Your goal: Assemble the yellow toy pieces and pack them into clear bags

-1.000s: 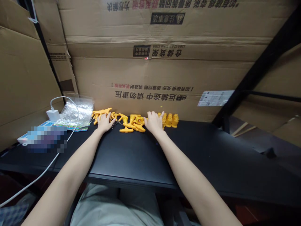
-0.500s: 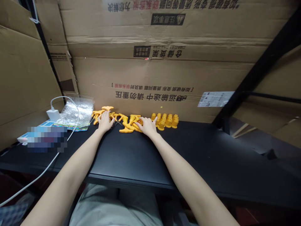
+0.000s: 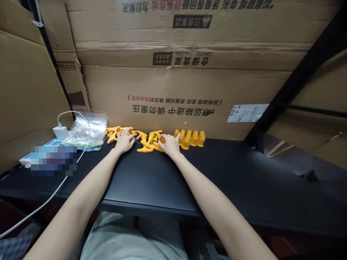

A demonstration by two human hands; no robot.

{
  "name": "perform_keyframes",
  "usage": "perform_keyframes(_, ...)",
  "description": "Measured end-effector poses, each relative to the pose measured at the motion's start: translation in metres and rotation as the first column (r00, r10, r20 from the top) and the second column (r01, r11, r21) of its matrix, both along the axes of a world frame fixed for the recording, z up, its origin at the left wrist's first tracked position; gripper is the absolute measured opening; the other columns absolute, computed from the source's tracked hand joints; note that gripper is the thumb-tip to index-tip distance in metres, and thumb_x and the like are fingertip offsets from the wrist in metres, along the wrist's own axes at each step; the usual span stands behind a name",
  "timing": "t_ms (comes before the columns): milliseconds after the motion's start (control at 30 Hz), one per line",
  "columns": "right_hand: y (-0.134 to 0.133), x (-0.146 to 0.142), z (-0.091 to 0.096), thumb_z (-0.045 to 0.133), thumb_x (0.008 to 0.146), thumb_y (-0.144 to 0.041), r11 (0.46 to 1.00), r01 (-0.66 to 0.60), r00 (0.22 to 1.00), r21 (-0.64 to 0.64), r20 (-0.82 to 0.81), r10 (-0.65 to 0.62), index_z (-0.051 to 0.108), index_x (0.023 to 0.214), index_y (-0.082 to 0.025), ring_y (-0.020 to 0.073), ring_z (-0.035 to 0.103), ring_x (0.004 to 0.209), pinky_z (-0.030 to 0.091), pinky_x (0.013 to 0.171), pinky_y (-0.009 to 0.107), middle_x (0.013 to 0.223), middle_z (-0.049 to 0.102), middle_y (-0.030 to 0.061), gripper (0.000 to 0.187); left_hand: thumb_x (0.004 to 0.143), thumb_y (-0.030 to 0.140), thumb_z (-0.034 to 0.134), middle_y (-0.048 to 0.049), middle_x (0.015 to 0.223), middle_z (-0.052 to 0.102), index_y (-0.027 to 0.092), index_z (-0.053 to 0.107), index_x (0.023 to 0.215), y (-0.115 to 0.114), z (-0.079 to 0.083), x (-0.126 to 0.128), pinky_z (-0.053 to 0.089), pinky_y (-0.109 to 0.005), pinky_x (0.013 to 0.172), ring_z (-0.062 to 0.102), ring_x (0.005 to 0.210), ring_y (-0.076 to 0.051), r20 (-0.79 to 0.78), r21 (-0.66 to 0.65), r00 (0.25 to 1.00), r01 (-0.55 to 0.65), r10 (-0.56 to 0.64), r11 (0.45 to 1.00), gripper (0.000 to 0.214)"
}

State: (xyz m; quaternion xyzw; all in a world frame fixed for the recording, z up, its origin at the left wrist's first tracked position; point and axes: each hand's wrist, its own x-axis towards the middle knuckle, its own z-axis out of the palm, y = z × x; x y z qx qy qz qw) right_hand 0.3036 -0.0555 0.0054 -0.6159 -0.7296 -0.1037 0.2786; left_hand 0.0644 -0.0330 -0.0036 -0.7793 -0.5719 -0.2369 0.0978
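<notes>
My left hand rests over the left pile of yellow T-shaped plastic pieces, its fingers spread apart. Thin dark chains show among these pieces. My right hand is curled round a rounded yellow plastic piece, which shows between thumb and fingers; the fingertips are partly hidden. Between both hands lie more yellow T-shaped pieces, jumbled together. Just right of my right hand, several yellow cup-like plastic pieces stand upright in rows.
On the left of the black tabletop lie a clear plastic bag, a white charger with its cable, and a power strip. A cardboard wall rises behind; a black metal post slants at the right.
My left hand has moved slightly right, off a raised T-shaped piece that now lies lower. A T-shaped piece near the middle has shifted. My right hand stays nearly in place.
</notes>
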Motion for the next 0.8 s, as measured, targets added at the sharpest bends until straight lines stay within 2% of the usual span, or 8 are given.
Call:
perform_keyframes(100, 0.004, 0.005, -0.002, 0.050, 0.083, -0.028, 0.997, -0.011, 0.999, 0.080, -0.051, 0.016, 0.064, 0.109, -0.019, 0.0261, 0.061, 0.096, 0.010, 0.108, 0.060, 0.099, 0.068, 0.0103, 0.031, 0.091, 0.037, 0.038, -0.0040, 0.144, 0.042, 0.033, 0.065, 0.113, 0.001, -0.002, 0.002, 0.013, -0.059, 0.111, 0.031, 0.136, -0.026, -0.072, -0.113, 0.990, 0.116, -0.125, 0.987, 0.034)
perform_keyframes(167, 0.008, 0.009, -0.004, 0.050, 0.082, -0.027, 0.987, -0.037, 0.995, 0.156, -0.091, 0.051, 0.063, 0.110, -0.020, 0.0256, 0.061, 0.096, 0.011, 0.108, 0.061, 0.100, 0.067, 0.0096, 0.031, 0.092, 0.037, 0.037, -0.0048, 0.145, 0.041, 0.030, 0.065, 0.111, 0.002, -0.004, 0.002, 0.012, -0.062, 0.110, 0.028, 0.138, -0.026, -0.101, -0.156, 0.989, 0.094, -0.111, 0.983, 0.035)
perform_keyframes(300, 0.016, 0.014, -0.006, 0.049, 0.082, -0.024, 0.953, -0.098, 0.984, 0.287, -0.112, 0.135, 0.061, 0.111, -0.018, 0.0253, 0.060, 0.096, 0.014, 0.108, 0.063, 0.103, 0.064, 0.0108, 0.032, 0.092, 0.034, 0.036, -0.0093, 0.148, 0.037, 0.020, 0.063, 0.110, 0.003, -0.008, 0.000, 0.015, -0.059, 0.111, 0.024, 0.140, -0.025, -0.104, -0.145, 0.994, 0.012, -0.028, 0.989, 0.036)
perform_keyframes(400, 0.017, 0.015, -0.006, 0.048, 0.083, -0.023, 0.928, -0.160, 0.978, 0.338, -0.071, 0.195, 0.059, 0.112, -0.018, 0.0256, 0.059, 0.100, 0.016, 0.108, 0.062, 0.104, 0.062, 0.0114, 0.032, 0.091, 0.032, 0.037, -0.0098, 0.148, 0.037, 0.020, 0.060, 0.116, 0.000, -0.006, 0.000, 0.017, -0.058, 0.112, 0.027, 0.139, -0.025, -0.069, -0.090, 0.997, 0.032, -0.038, 0.995, 0.035)
perform_keyframes(533, 0.013, 0.010, -0.003, 0.046, 0.084, -0.021, 0.876, -0.308, 0.947, 0.372, 0.031, 0.320, 0.056, 0.113, -0.016, 0.0252, 0.059, 0.103, 0.016, 0.109, 0.062, 0.107, 0.062, 0.0125, 0.031, 0.091, 0.032, 0.040, -0.0127, 0.149, 0.033, 0.021, 0.039, 0.139, -0.007, 0.005, 0.006, 0.025, -0.051, 0.110, 0.032, 0.136, -0.025, 0.000, 0.124, 0.994, 0.109, -0.110, 0.986, 0.049)
perform_keyframes(633, 0.007, 0.003, 0.001, 0.043, 0.086, -0.018, 0.814, -0.449, 0.892, 0.368, 0.142, 0.428, 0.054, 0.113, -0.015, 0.0239, 0.060, 0.104, 0.015, 0.110, 0.062, 0.111, 0.061, 0.0140, 0.029, 0.091, 0.033, 0.043, -0.0157, 0.149, 0.031, 0.021, 0.033, 0.142, -0.012, 0.014, 0.012, 0.033, -0.043, 0.105, 0.041, 0.130, -0.026, 0.019, 0.244, 0.989, 0.137, -0.146, 0.960, 0.054)
perform_keyframes(733, 0.003, -0.003, 0.004, 0.038, 0.087, -0.014, 0.768, -0.543, 0.840, 0.340, 0.215, 0.498, 0.053, 0.112, -0.016, 0.0232, 0.057, 0.111, 0.019, 0.109, 0.062, 0.117, 0.060, 0.0156, 0.029, 0.091, 0.026, 0.043, -0.0155, 0.141, 0.043, 0.022, 0.039, 0.139, -0.016, 0.019, 0.015, 0.040, -0.038, 0.097, 0.050, 0.120, -0.025, 0.036, 0.237, 0.994, 0.092, -0.103, 0.967, 0.049)
perform_keyframes(800, 0.002, -0.005, 0.004, 0.035, 0.087, -0.011, 0.761, -0.567, 0.823, 0.315, 0.229, 0.519, 0.052, 0.112, -0.016, 0.0227, 0.055, 0.115, 0.021, 0.108, 0.061, 0.119, 0.059, 0.0160, 0.031, 0.089, 0.022, 0.044, -0.0145, 0.130, 0.052, 0.021, 0.045, 0.134, -0.018, 0.020, 0.016, 0.043, -0.036, 0.091, 0.056, 0.111, -0.025, 0.040, 0.193, 0.998, 0.040, -0.048, 0.980, 0.045)
